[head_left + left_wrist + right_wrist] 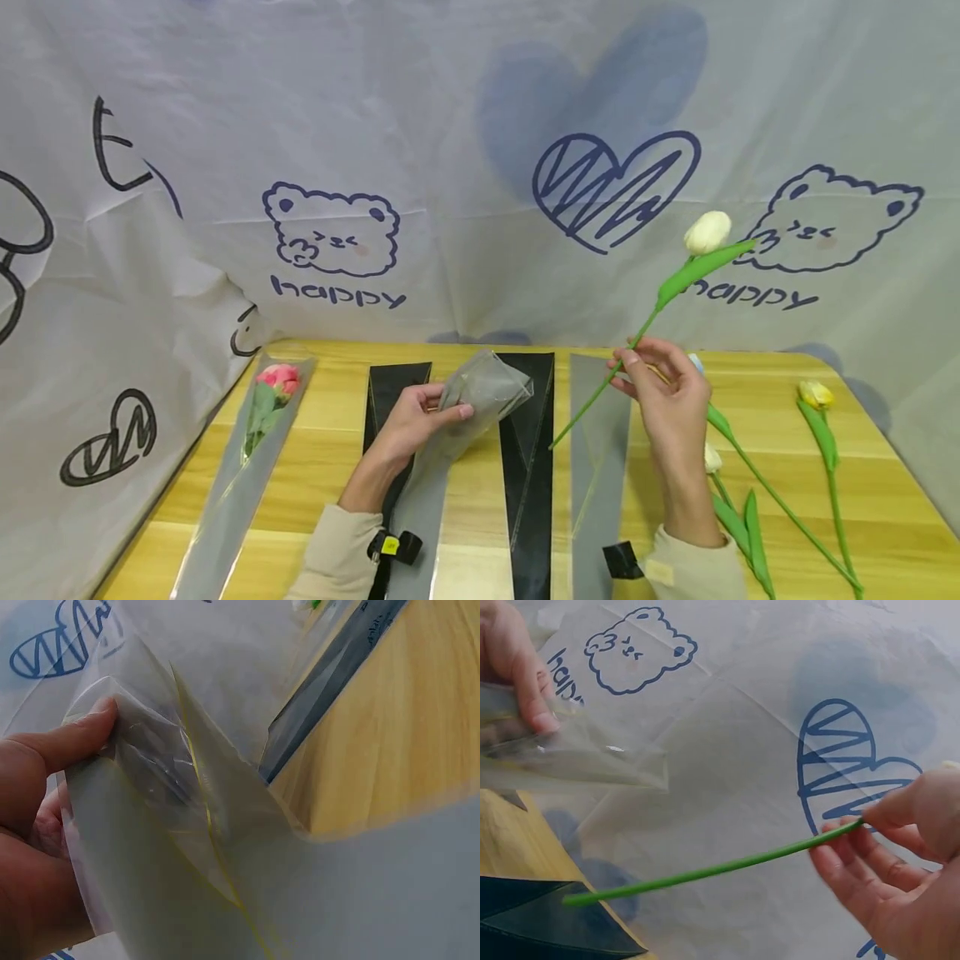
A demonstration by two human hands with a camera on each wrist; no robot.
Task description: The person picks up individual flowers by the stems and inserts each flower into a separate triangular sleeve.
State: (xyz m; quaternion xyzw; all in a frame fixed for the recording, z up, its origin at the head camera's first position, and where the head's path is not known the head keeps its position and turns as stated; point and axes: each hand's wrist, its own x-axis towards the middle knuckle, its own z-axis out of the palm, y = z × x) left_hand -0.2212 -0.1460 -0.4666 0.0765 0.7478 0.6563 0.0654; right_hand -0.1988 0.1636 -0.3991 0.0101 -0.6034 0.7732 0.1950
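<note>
In the head view my left hand [415,425] pinches the upper part of a grey flower sleeve [480,392] between thumb and fingers. The left wrist view shows its clear front with a gold edge line and the mouth standing partly apart. My right hand [667,400] pinches the green stem of a white tulip [707,233] about midway. The bloom points up and right, and the bare stem end [577,898] slants down toward the sleeve, apart from it. One green leaf lies along the stem below the bloom.
On the wooden table [472,533] lie black sleeves [528,467] and another grey sleeve [600,450]. At left a grey sleeve holds a pink flower [279,379]. Right of my right arm lie a yellow tulip [815,394], a white tulip [712,458] and a pale blue one [696,363]. A printed cloth [450,167] hangs behind.
</note>
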